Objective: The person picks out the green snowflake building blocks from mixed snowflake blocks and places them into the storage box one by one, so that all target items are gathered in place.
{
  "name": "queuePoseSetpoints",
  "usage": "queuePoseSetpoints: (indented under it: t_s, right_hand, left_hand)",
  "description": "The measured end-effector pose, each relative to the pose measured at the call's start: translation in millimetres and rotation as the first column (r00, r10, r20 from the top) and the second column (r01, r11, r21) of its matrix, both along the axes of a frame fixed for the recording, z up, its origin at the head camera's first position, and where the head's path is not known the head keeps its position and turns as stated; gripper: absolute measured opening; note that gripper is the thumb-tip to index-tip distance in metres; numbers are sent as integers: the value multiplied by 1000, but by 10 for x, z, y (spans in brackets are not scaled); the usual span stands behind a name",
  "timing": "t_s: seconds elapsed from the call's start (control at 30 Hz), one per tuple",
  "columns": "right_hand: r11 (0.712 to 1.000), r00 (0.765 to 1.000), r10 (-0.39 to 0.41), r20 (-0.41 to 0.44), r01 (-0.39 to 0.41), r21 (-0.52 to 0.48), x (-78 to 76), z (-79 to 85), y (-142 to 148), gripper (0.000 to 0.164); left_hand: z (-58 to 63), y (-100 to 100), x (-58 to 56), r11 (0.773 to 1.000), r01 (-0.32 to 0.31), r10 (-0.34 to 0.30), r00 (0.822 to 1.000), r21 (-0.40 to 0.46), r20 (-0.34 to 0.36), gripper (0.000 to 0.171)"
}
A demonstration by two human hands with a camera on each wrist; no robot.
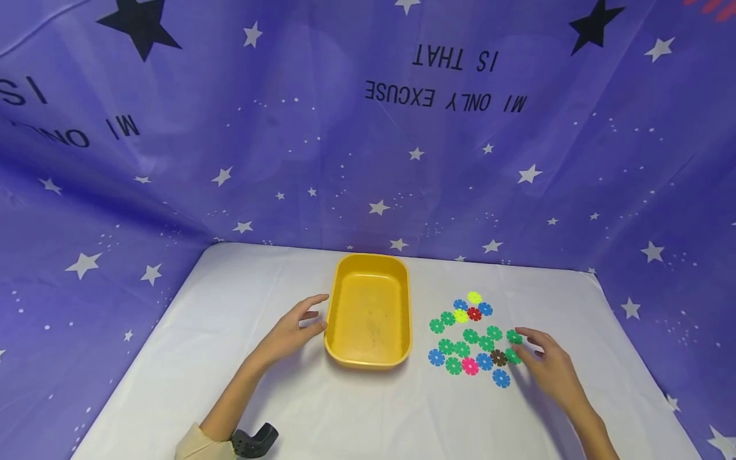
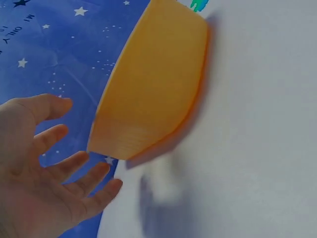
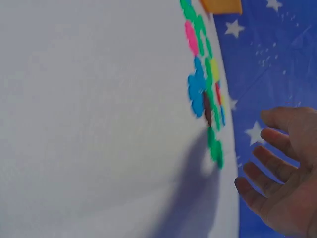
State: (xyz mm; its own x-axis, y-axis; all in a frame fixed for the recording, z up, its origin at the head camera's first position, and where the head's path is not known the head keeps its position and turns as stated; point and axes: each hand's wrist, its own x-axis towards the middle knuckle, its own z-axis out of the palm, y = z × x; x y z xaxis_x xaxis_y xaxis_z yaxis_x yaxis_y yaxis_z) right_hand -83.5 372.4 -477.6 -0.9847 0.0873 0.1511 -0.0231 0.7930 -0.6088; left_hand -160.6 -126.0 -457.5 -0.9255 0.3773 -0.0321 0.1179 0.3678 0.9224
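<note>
Yellow tray (image 1: 370, 313) on white table (image 1: 402, 415). Left hand (image 1: 290, 333) at tray's 9 o'clock, fingers spread wide, just beside the wall. Discs (image 1: 467, 336) lie at tray's 3 o'clock, mainly green and blue, plus yellow, red, pink, brown. Right hand (image 1: 551, 368) at their 4 o'clock, thumb and fingers wide apart by two green ones; contact unclear. Starry cloth (image 1: 345, 153) at 12 o'clock, behind table.
</note>
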Motion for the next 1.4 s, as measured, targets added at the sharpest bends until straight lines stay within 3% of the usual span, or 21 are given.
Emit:
queuePoseSetpoints:
  t_s: [0.2,0.37,0.53,0.73,1.07,1.4]
  right_hand:
    - [998,989,-66,131,65,10,-61,-180,195,53]
    - [996,990,-85,116,82,27,-142,-304,281,54]
    - [995,990,-97,104,95,24,-237,-366,298,49]
    - [993,988,-115,107,111,46,-320,-393,289,43]
    - [993,986,-111,121,105,55,-415,-405,280,40]
    - [990,980,-142,141,144,-2,-391,-372,274,38]
  left_hand:
    - [-75,88,-54,998,15,-17,999,60,42,58]
    - [-121,126,-114,997,7,-11,998,74,60,59]
    - [-204,128,-181,988,25,-42,993,153,110,61]
    - [-255,136,-236,967,50,-96,980,251,174,66]
    - [-311,162,-275,971,-6,-52,971,240,234,68]
    - [-345,188,-290,966,-7,-58,968,257,244,69]
